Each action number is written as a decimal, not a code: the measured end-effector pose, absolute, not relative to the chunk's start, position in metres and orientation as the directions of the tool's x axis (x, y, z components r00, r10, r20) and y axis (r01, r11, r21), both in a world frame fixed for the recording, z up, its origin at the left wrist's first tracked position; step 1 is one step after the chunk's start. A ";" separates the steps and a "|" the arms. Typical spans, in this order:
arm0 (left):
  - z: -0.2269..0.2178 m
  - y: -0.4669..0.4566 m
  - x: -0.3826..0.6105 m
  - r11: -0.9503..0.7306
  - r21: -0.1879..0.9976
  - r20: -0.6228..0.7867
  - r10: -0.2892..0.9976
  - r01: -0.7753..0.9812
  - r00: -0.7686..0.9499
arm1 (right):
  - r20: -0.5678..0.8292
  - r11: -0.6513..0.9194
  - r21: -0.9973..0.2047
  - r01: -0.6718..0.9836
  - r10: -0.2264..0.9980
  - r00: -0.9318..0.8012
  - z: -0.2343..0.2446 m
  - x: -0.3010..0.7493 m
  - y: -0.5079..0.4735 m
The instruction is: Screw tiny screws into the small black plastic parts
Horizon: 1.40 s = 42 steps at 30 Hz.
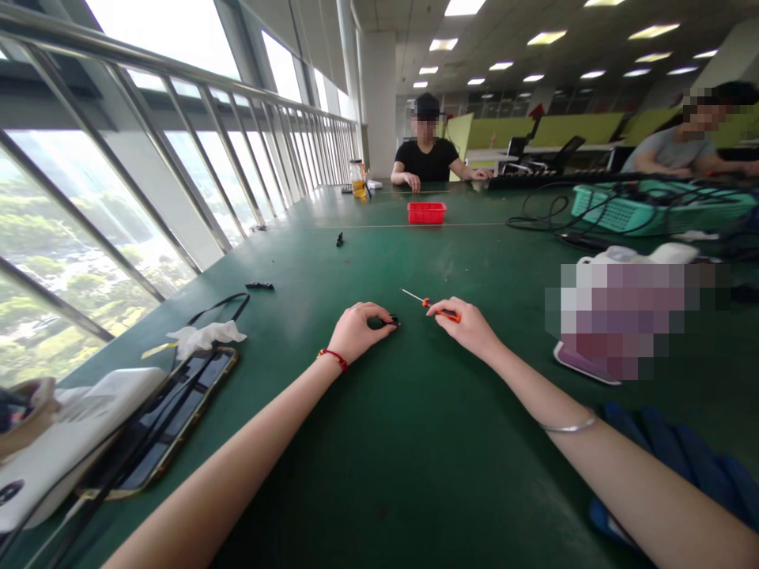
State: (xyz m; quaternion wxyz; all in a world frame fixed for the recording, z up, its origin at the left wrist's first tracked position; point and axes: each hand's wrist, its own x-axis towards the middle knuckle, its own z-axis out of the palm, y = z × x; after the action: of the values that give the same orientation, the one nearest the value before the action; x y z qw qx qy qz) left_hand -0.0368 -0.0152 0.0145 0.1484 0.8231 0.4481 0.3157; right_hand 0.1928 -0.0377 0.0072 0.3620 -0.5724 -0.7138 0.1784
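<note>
My left hand (359, 327) rests on the green table (379, 466), thumb and fingers pinched on a small black part (391, 320). What exactly the part is, I cannot make out. To its right, my right hand (466, 322) is closed round the orange and black handle of a screwdriver (446, 314). Its thin metal shaft points up and to the left, with the tip beyond the small part and apart from it. A red bracelet is on my left wrist and a silver bangle on my right.
Phone (183, 427), white device (112, 419), crumpled tissue (205, 338) and cables lie at left. Black pieces (259, 286) (340, 239) lie farther out. A red basket (426, 213) stands ahead, near a person (425, 154). At right are a teal basket (632, 212), cables and blue cloth (681, 450).
</note>
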 end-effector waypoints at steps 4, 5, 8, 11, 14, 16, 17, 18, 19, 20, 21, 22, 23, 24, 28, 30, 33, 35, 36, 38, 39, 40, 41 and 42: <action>0.023 -0.028 -0.085 -0.399 0.482 0.425 0.885 0.780 0.190 | 0.307 0.280 -0.639 0.716 0.947 -0.096 0.007 0.192 -0.039; 0.025 -0.033 -0.097 -0.333 0.464 0.421 0.898 0.821 0.127 | 0.304 0.278 -0.629 0.726 0.947 -0.100 0.007 0.192 -0.039; 0.029 -0.050 -0.129 -0.127 0.386 0.398 0.916 0.914 -0.041 | 0.294 0.273 -0.604 0.748 0.949 -0.109 0.007 0.192 -0.040; 0.030 -0.064 -0.148 -0.008 0.327 0.394 0.910 0.945 -0.129 | 0.289 0.274 -0.591 0.759 0.950 -0.117 0.007 0.191 -0.041; 0.031 -0.072 -0.155 0.073 0.313 0.363 0.912 0.947 -0.191 | 0.275 0.264 -0.583 0.769 0.954 -0.119 0.008 0.190 -0.041; 0.032 -0.074 -0.158 0.067 0.326 0.376 0.906 0.943 -0.195 | 0.266 0.260 -0.580 0.772 0.956 -0.122 0.009 0.190 -0.041; 0.033 -0.074 -0.160 0.058 0.342 0.394 0.897 0.938 -0.199 | 0.265 0.260 -0.580 0.772 0.956 -0.123 0.009 0.190 -0.041; 0.034 -0.073 -0.162 0.056 0.364 0.409 0.887 0.930 -0.213 | 0.265 0.261 -0.579 0.772 0.956 -0.125 0.009 0.190 -0.041; 0.035 -0.072 -0.165 0.062 0.392 0.416 0.878 0.918 -0.238 | 0.265 0.263 -0.579 0.772 0.956 -0.127 0.008 0.190 -0.041; 0.036 -0.070 -0.168 0.073 0.427 0.409 0.874 0.901 -0.264 | 0.266 0.264 -0.579 0.772 0.955 -0.128 0.008 0.190 -0.041; 0.036 -0.068 -0.172 0.078 0.465 0.390 0.876 0.882 -0.283 | 0.267 0.265 -0.578 0.772 0.955 -0.128 0.008 0.191 -0.040; 0.036 -0.066 -0.176 0.075 0.500 0.369 0.883 0.863 -0.291 | 0.267 0.266 -0.579 0.771 0.955 -0.128 0.007 0.191 -0.040; 0.035 -0.064 -0.180 0.066 0.533 0.349 0.891 0.843 -0.291 | 0.268 0.266 -0.579 0.771 0.955 -0.129 0.007 0.191 -0.040; 0.034 -0.062 -0.183 0.056 0.559 0.334 0.898 0.827 -0.287 | 0.268 0.266 -0.577 0.772 0.955 -0.129 0.006 0.191 -0.039; 0.028 -0.058 -0.185 0.058 0.563 0.316 0.907 0.825 -0.279 | 0.275 0.272 -0.567 0.778 0.952 -0.132 0.006 0.191 -0.039; 0.027 -0.058 -0.182 0.095 0.518 0.306 0.908 0.850 -0.288 | 0.278 0.273 -0.564 0.779 0.951 -0.132 0.005 0.191 -0.039; 0.028 -0.060 -0.178 0.147 0.474 0.294 0.903 0.868 -0.314 | 0.278 0.276 -0.562 0.779 0.951 -0.136 0.006 0.190 -0.039; 0.028 -0.061 -0.177 0.158 0.475 0.286 0.903 0.866 -0.322 | 0.277 0.276 -0.562 0.780 0.951 -0.138 0.006 0.190 -0.039; 0.029 -0.061 -0.177 0.159 0.480 0.280 0.904 0.863 -0.322 | 0.276 0.276 -0.561 0.780 0.951 -0.138 0.006 0.190 -0.039; 0.028 -0.061 -0.178 0.155 0.492 0.272 0.907 0.857 -0.320 | 0.276 0.276 -0.561 0.781 0.951 -0.138 0.006 0.190 -0.040; 0.028 -0.061 -0.179 0.153 0.499 0.267 0.909 0.853 -0.319 | 0.275 0.275 -0.561 0.781 0.951 -0.138 0.006 0.190 -0.040; 0.028 -0.061 -0.179 0.152 0.503 0.263 0.911 0.851 -0.319 | 0.275 0.274 -0.560 0.782 0.952 -0.137 0.006 0.190 -0.040; 0.028 -0.061 -0.180 0.153 0.505 0.259 0.912 0.849 -0.318 | 0.274 0.273 -0.560 0.782 0.952 -0.136 0.006 0.190 -0.040; 0.027 -0.062 -0.180 0.152 0.504 0.258 0.913 0.850 -0.316 | 0.274 0.272 -0.559 0.783 0.952 -0.135 0.006 0.190 -0.040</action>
State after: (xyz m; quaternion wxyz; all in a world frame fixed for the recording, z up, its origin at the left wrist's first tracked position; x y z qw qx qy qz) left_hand -0.1803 -0.0616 0.0275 0.0539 0.5823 0.7571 0.2913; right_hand 0.1899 -0.0400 0.0059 0.2977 -0.5863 -0.7399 0.1420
